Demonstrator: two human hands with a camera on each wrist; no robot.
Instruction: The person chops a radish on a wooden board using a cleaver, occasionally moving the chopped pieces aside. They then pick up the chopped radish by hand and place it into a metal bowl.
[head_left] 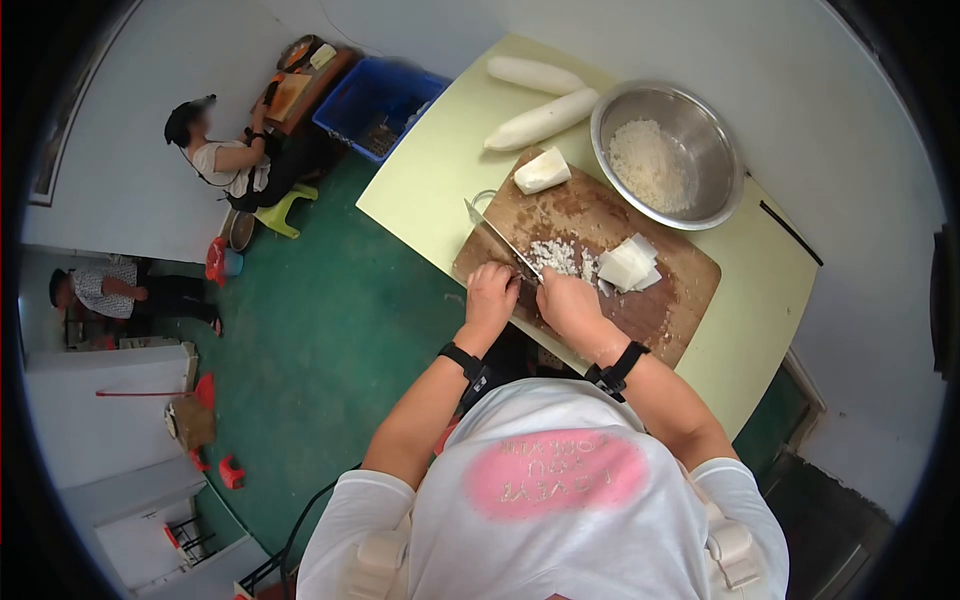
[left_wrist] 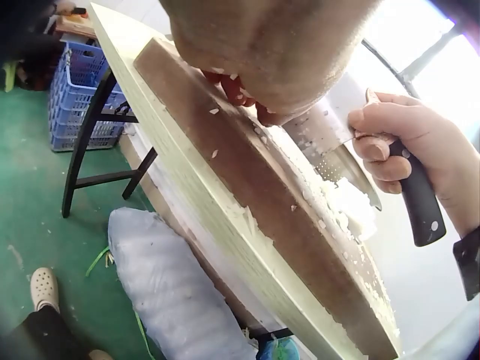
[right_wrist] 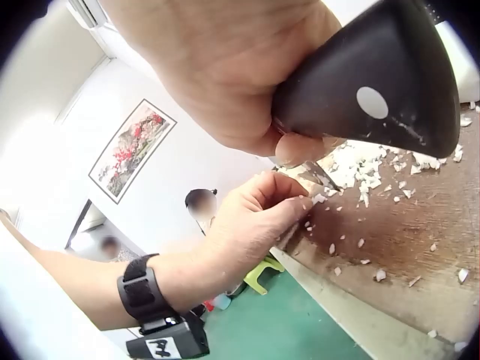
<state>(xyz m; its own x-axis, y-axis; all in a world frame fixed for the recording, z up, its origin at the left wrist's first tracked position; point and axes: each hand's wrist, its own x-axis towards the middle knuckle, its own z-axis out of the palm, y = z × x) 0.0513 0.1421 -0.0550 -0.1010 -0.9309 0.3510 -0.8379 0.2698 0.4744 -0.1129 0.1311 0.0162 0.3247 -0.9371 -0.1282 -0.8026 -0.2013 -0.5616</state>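
My right hand [head_left: 573, 308] grips the black handle [left_wrist: 417, 196] of a knife, whose broad blade [head_left: 502, 238] slants over the cutting board [head_left: 690, 270]. Beside the knife, at the board's near left edge, is my left hand [head_left: 490, 300]; its fingers [left_wrist: 244, 94] bend down at the wood, and whether they pinch anything is unclear. Finely chopped white bits [head_left: 555, 256] lie past the blade, also visible in the right wrist view [right_wrist: 360, 169]. White slices [head_left: 628, 264] are stacked to their right, and a cut white radish piece [head_left: 542, 171] rests at the board's far end.
Two whole white radishes [head_left: 535, 73] and a steel bowl [head_left: 712, 150] with white shreds [head_left: 648, 165] stand on the pale table [head_left: 420, 180]. Beyond its left edge are a blue crate [head_left: 372, 100] and a seated person [head_left: 230, 160]. Another person [head_left: 110, 290] is farther left.
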